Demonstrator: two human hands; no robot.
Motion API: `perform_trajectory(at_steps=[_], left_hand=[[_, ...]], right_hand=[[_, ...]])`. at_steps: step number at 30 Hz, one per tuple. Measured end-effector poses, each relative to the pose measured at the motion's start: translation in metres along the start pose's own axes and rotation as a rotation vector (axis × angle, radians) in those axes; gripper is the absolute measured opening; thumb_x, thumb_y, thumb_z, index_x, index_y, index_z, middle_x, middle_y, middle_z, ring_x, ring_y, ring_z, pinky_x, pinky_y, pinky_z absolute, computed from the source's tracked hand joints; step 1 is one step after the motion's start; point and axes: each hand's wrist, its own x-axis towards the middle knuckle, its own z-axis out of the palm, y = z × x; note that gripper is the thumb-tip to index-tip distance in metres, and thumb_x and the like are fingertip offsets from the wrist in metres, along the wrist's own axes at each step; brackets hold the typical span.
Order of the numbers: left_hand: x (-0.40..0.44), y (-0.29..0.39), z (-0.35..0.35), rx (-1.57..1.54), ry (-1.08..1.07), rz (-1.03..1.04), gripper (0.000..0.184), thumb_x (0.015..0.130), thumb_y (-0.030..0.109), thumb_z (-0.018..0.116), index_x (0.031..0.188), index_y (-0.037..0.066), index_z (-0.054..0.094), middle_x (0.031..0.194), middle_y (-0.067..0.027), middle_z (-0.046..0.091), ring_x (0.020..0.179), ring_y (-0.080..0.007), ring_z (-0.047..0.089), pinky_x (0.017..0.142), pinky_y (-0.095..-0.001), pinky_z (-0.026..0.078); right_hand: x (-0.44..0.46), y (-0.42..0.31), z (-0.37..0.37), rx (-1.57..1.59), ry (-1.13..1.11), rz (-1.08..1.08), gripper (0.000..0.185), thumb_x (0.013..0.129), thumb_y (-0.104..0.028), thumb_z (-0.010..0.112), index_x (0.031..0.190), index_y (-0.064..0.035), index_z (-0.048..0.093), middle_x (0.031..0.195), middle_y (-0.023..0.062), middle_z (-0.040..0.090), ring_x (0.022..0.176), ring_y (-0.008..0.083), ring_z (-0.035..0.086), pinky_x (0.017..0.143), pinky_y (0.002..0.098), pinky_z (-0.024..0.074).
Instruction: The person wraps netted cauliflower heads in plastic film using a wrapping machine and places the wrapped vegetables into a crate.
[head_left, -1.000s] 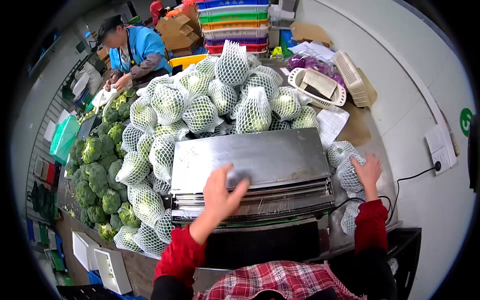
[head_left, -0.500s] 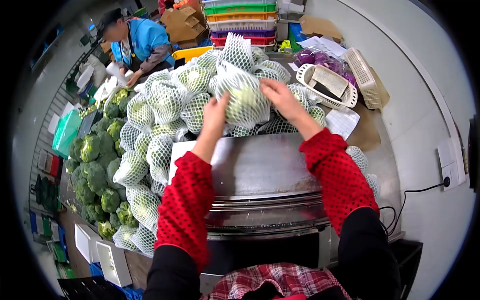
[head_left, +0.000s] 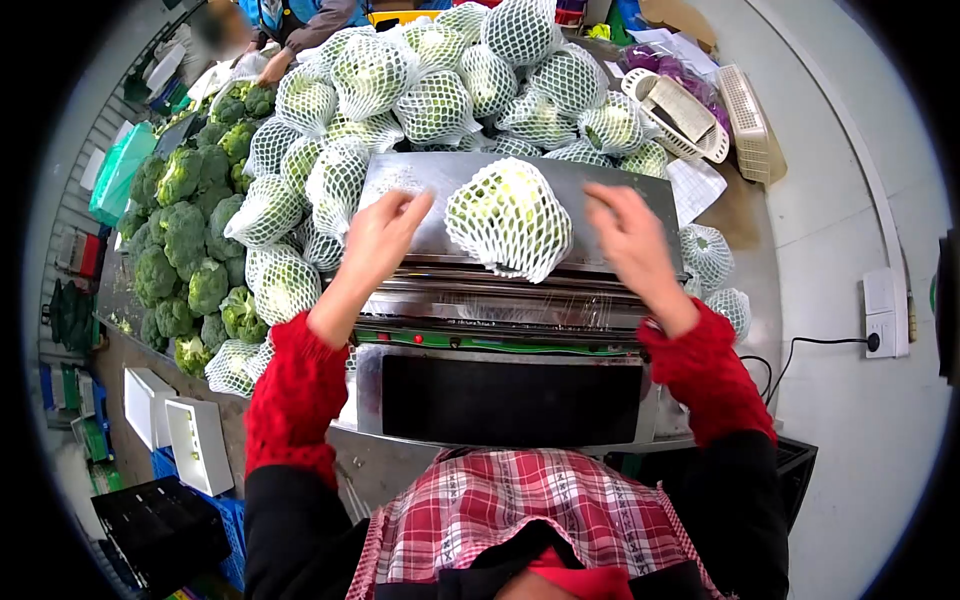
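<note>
A pale green head, seemingly cauliflower, in a white foam net (head_left: 508,218) rests on the steel top of a wrapping machine (head_left: 420,190). To its left, my left hand (head_left: 382,238) hovers with thumb and finger apart, touching nothing. On the opposite side my right hand (head_left: 632,240) is also off the net, open and slightly blurred, fingers pointing toward it. Behind the steel top, several more netted heads (head_left: 435,105) are heaped. A black plate (head_left: 512,400) lies on the machine's front, nearest my body.
Loose broccoli (head_left: 185,235) is piled at the left. Back right, a white plastic basket (head_left: 690,120) stands beside purple produce. Two netted heads (head_left: 706,255) sit right of the machine. A power cord (head_left: 815,342) runs to the wall socket. A co-worker's hand (head_left: 275,68) is at far left.
My hands have let go of the netted head, which came from the heap onto the steel top. They have drawn apart to either side. My view has tipped downward.
</note>
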Motion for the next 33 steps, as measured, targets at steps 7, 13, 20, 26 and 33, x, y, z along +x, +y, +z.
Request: perform_trajectory(at_steps=[7, 13, 20, 26, 33], left_hand=[[-0.071, -0.033, -0.040, 0.802, -0.186, -0.005, 0.041, 0.077, 0.041, 0.066, 0.067, 0.001, 0.068, 0.063, -0.0207, 0.063, 0.064, -0.0378, 0.064, 0.061, -0.0439, 0.051], [-0.082, -0.025, -0.069, 0.016, -0.472, -0.216, 0.019, 0.082, 0.014, 0.059, 0.074, -0.004, 0.062, 0.058, -0.0084, 0.058, 0.054, -0.0160, 0.054, 0.052, -0.0332, 0.043], [0.039, 0.062, -0.080, -0.100, 0.229, 0.606, 0.015, 0.081, 0.007, 0.064, 0.069, 0.003, 0.057, 0.054, 0.0022, 0.050, 0.046, -0.0069, 0.046, 0.040, -0.0242, 0.033], [0.070, -0.003, 0.026, 0.592, 0.029, 1.241, 0.045, 0.078, 0.008, 0.056, 0.122, -0.001, 0.050, 0.131, -0.0228, 0.051, 0.113, -0.0356, 0.056, 0.097, -0.0429, 0.045], [0.050, -0.003, 0.003, 0.175, -0.407, 0.959, 0.055, 0.067, 0.014, 0.072, 0.118, 0.000, 0.055, 0.106, -0.0186, 0.064, 0.097, -0.0362, 0.063, 0.084, -0.0418, 0.051]], right_hand=[[-0.073, 0.004, -0.018, -0.644, -0.478, 0.298, 0.043, 0.078, -0.045, 0.065, 0.067, -0.0042, 0.071, 0.058, 0.0165, 0.061, 0.060, 0.0341, 0.063, 0.058, 0.0424, 0.0496], [-0.103, -0.019, -0.047, 0.257, -0.413, 0.689, 0.024, 0.084, -0.022, 0.061, 0.069, -0.0042, 0.056, 0.054, 0.0052, 0.052, 0.049, 0.0130, 0.049, 0.046, 0.0302, 0.0401], [0.005, -0.035, -0.085, 0.978, 0.022, 0.366, 0.025, 0.088, -0.015, 0.054, 0.066, -0.0082, 0.045, 0.058, 0.0017, 0.049, 0.048, 0.0103, 0.048, 0.044, 0.0270, 0.0388], [0.015, 0.053, 0.032, -0.298, 0.008, -0.332, 0.035, 0.071, -0.009, 0.068, 0.104, -0.0039, 0.058, 0.090, 0.0120, 0.062, 0.073, 0.0325, 0.059, 0.061, 0.0344, 0.0455], [0.031, 0.029, 0.022, -0.122, -0.351, -0.511, 0.048, 0.070, -0.022, 0.070, 0.113, -0.0034, 0.058, 0.101, 0.0102, 0.062, 0.090, 0.0279, 0.056, 0.079, 0.0367, 0.0396]])
